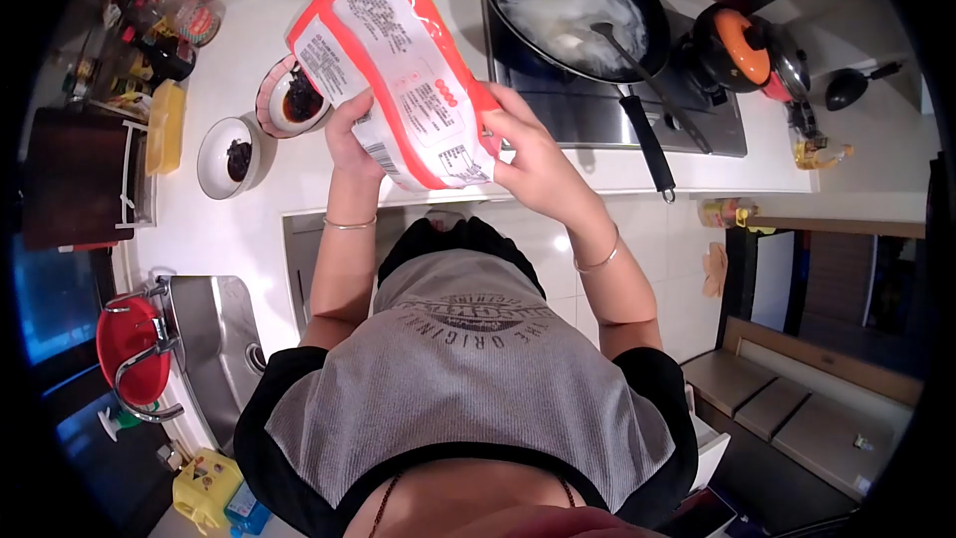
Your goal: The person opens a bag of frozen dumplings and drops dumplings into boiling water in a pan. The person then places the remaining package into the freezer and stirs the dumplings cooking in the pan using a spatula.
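A red and white printed food bag is held up over the counter between my hands, its back label facing me. My left hand grips the lower left edge of the bag, beside the barcode. On the right edge, my right hand is closed round the bag's side. Behind it to the right, a black frying pan holds cloudy, whitish liquid with a pale lump in it. A dark spatula rests in the pan, its handle lying across the rim near the pan's handle.
Two bowls with dark sauce, one pink-rimmed and one white, stand left of the bag. The pan sits on a stove. Bottles crowd the far left. A sink with a red basin is at lower left.
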`<act>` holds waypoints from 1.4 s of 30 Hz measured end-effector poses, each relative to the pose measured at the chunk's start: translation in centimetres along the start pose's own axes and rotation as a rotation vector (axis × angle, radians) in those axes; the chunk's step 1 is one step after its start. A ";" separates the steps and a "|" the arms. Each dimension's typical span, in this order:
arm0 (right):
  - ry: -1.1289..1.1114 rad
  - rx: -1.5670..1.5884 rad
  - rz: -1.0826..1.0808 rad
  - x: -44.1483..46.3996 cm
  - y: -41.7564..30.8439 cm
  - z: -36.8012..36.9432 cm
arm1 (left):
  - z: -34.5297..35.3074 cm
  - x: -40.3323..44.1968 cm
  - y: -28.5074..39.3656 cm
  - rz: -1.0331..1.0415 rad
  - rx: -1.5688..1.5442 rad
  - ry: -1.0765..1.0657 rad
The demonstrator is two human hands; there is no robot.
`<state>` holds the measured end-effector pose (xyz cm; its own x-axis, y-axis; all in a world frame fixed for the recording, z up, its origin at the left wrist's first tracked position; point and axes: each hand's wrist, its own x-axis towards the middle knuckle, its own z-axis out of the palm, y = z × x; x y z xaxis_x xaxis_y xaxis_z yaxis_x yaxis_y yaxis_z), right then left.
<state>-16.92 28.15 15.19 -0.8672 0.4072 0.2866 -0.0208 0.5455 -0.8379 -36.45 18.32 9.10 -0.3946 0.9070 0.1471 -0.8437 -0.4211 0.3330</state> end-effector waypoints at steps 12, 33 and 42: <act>-0.152 -0.149 0.018 0.1 -0.5 0.2 | -1.2 -1.0 0.9 0.017 0.066 -0.018; -0.239 -0.053 0.021 0.7 0.1 0.4 | -1.0 -1.7 -0.3 -0.026 -0.019 0.101; -0.033 -0.101 -0.002 0.3 -1.4 0.8 | -0.4 -2.4 -0.7 -0.013 -0.026 0.159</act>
<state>-17.59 26.93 16.05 -0.8831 0.3828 0.2713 0.0266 0.6180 -0.7857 -35.03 16.46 8.17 -0.4349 0.9005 -0.0067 -0.8572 -0.4117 0.3095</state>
